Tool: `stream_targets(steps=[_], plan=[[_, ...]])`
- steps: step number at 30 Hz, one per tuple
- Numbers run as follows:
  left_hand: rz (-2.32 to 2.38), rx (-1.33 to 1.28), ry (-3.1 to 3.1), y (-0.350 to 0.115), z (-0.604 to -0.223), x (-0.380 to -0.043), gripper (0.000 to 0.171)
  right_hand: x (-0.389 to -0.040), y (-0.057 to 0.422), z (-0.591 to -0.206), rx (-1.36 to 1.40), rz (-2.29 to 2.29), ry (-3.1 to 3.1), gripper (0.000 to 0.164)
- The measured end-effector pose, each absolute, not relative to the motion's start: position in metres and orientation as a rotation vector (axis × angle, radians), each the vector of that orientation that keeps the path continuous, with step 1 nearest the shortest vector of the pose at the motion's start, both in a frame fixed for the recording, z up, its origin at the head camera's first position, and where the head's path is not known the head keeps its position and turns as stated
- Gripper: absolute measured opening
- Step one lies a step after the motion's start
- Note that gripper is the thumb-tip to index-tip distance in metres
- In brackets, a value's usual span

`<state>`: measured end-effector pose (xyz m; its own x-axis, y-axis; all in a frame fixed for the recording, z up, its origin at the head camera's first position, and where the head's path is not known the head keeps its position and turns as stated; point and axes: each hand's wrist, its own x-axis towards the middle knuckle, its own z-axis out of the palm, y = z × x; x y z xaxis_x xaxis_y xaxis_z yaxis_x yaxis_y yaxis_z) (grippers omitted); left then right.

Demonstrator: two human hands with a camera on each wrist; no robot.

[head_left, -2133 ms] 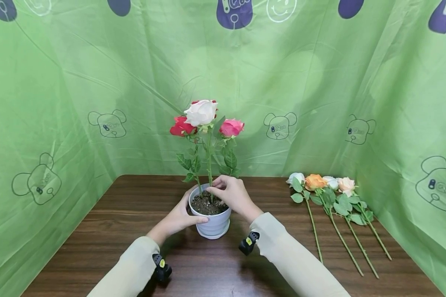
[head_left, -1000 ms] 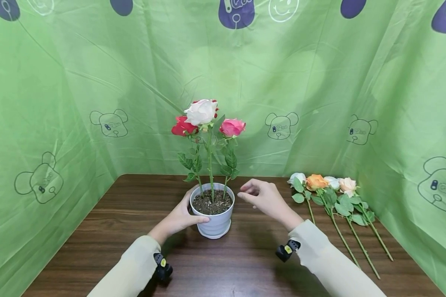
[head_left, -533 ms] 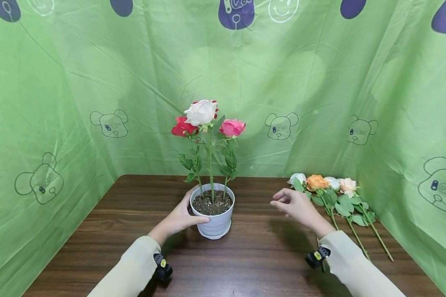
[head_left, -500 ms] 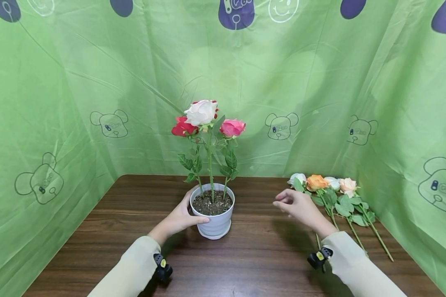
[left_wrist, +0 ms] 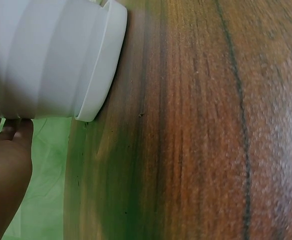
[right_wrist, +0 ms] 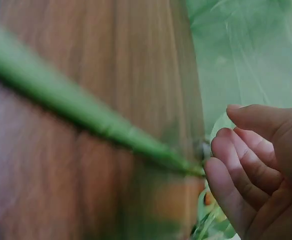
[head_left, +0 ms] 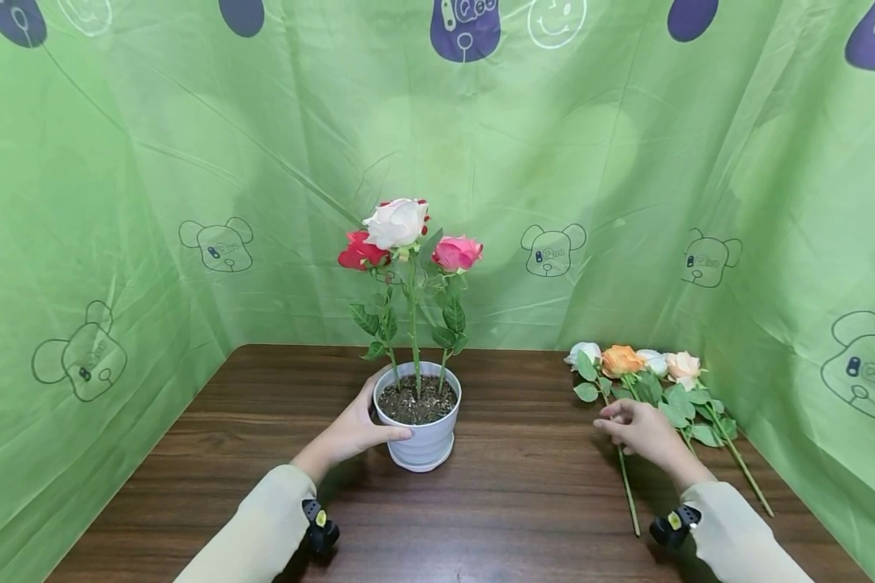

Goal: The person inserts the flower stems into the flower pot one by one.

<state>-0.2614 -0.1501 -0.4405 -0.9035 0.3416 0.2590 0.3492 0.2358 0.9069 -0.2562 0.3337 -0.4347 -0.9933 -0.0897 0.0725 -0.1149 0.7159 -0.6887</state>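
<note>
My left hand (head_left: 348,431) grips the side of a white flowerpot (head_left: 428,441), its thumb across the front and its fingers round the far side. In the left wrist view part of the pot (left_wrist: 40,55) shows close up, standing on its saucer. Upright in the soil (head_left: 417,402) are a white rose (head_left: 396,223), red blooms (head_left: 360,251) and a pink rose (head_left: 458,253). Over the leftmost lying rose's stem (head_left: 629,494) hovers my right hand (head_left: 645,435), fingers loosely bent and holding nothing. Thumb and fingertips stand apart beside that stem (right_wrist: 85,107) in the right wrist view.
Lying at the table's right side are several roses: a white one (head_left: 582,354), an orange one (head_left: 622,360), another white one (head_left: 653,361) and a peach one (head_left: 682,368). A green cloth (head_left: 299,146) hangs behind the brown wooden table (head_left: 262,413).
My right hand has let go of a stem in the pot and moved right and nearer, to the lying roses. The left hand has kept its grip on the pot.
</note>
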Motion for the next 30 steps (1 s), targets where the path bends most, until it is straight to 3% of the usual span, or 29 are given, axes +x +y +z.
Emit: stream_targets(steps=[15,24,30], plan=[[-1.823,-0.704,-2.452,-0.15,-0.441,-0.261,0.111,-0.254,0.355,-0.453,-0.045,1.25,-3.009,0.059],[-1.829,-0.701,-2.456,-0.15,-0.442,-0.262,0.111,-0.256,0.357,-0.455,-0.09,1.318,-2.994,0.049],[-1.827,-0.701,-2.453,-0.15,-0.442,-0.262,0.111,-0.254,0.354,-0.454,-0.075,1.329,-2.973,0.029]])
